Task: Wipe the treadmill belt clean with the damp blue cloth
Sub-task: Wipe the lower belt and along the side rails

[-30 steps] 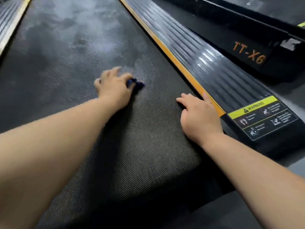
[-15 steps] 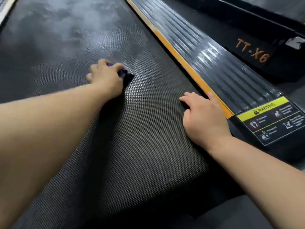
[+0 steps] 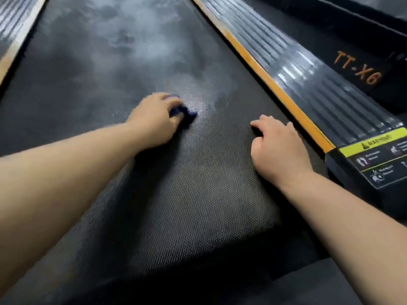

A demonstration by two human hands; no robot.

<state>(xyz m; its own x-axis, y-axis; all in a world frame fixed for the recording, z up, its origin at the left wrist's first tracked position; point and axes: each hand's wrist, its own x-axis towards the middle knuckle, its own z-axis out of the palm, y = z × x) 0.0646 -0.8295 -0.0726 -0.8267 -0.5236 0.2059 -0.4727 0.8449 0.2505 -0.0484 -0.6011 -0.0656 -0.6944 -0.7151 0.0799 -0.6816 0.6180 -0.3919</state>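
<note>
The black textured treadmill belt [image 3: 193, 194] fills most of the head view, with pale dusty smears farther up. My left hand [image 3: 154, 119] grips a bunched dark blue cloth [image 3: 184, 112] and presses it on the belt near the middle; only the cloth's right edge shows past my fingers. To the right, my right hand [image 3: 279, 148] rests on the belt with its fingers bent, close to the orange stripe, holding nothing.
A ribbed black side rail [image 3: 308, 80] with an orange edge stripe [image 3: 275, 89] runs along the belt's right side and carries a yellow warning label [image 3: 378, 155]. Another machine marked TT-X6 [image 3: 356, 69] stands beyond it. The left side rail [image 3: 13, 25] shows at top left.
My left hand slid the cloth left and away across the belt, then back toward the right. My right hand kept its place near the orange stripe.
</note>
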